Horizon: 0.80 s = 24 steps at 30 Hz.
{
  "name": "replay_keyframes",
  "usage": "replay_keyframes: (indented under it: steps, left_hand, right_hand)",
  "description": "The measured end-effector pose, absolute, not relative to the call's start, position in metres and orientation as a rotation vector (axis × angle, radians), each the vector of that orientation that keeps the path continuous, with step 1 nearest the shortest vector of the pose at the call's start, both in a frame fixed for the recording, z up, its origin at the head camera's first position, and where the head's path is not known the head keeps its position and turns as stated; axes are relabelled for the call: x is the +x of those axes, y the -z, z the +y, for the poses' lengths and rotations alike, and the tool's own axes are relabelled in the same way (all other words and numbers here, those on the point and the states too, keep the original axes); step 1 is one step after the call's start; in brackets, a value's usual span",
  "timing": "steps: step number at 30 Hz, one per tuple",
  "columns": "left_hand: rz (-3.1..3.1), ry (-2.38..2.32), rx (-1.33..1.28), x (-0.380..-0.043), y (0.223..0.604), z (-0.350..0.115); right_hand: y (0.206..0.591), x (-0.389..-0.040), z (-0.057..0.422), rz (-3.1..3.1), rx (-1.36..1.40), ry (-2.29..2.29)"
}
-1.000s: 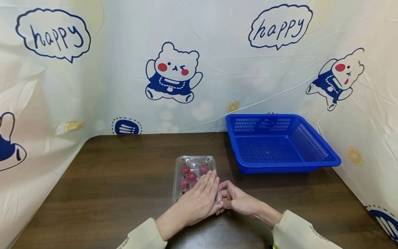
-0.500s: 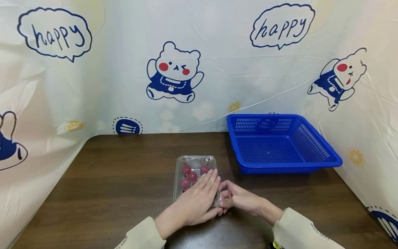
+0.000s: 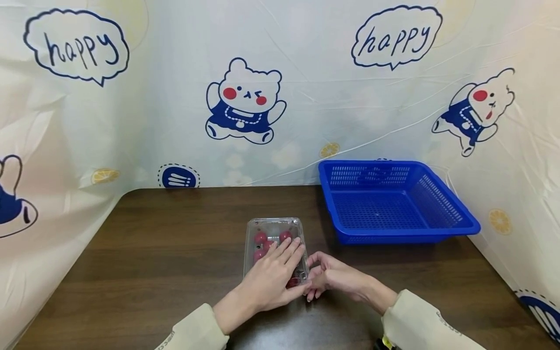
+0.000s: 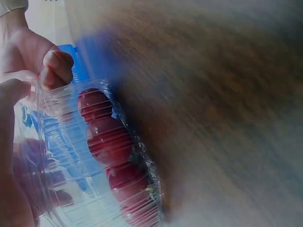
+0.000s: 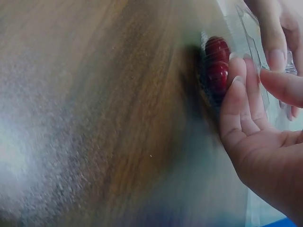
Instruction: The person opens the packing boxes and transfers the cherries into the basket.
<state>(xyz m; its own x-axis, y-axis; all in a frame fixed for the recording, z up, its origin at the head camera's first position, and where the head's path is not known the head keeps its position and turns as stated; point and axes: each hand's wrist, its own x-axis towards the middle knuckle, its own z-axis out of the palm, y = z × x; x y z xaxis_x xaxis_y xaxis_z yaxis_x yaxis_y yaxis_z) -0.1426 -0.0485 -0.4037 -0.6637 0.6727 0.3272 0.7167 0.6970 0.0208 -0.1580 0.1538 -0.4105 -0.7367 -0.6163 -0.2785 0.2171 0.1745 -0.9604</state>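
A clear plastic clamshell box (image 3: 249, 248) stands on the table with several round red fruits (image 3: 260, 237) inside; their kind is hard to tell. My left hand (image 3: 271, 277) rests flat across the lid, fingers pointing to the far right, hiding much of the contents. At the near right corner, my right hand (image 3: 341, 281) holds the box's edge. Its curled fingers (image 5: 234, 106) lie against the side wall, and the thumb is at the rim. Through the ribbed wall, a row of red fruits (image 4: 109, 142) shows in the left wrist view.
A blue perforated plastic basket (image 3: 376, 209) stands at the back right of the brown wooden table (image 3: 166, 272). Behind the table hangs a printed cloth (image 3: 306, 97) with cartoon bears. A small yellow and black item (image 3: 385, 342) shows by the right sleeve.
My left hand has slid slightly left over the lid and its fingers have spread a little, uncovering red fruit at the near right corner. The right hand has barely moved.
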Motion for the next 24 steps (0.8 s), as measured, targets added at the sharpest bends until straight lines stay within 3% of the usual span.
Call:
replay_keyframes:
  steps: [24]
  left_hand:
    - [-2.738, 0.612, -1.117, -0.144, 0.394, -0.057]
  right_hand:
    - [0.409, -0.159, 0.141, 2.044, -0.321, 1.604]
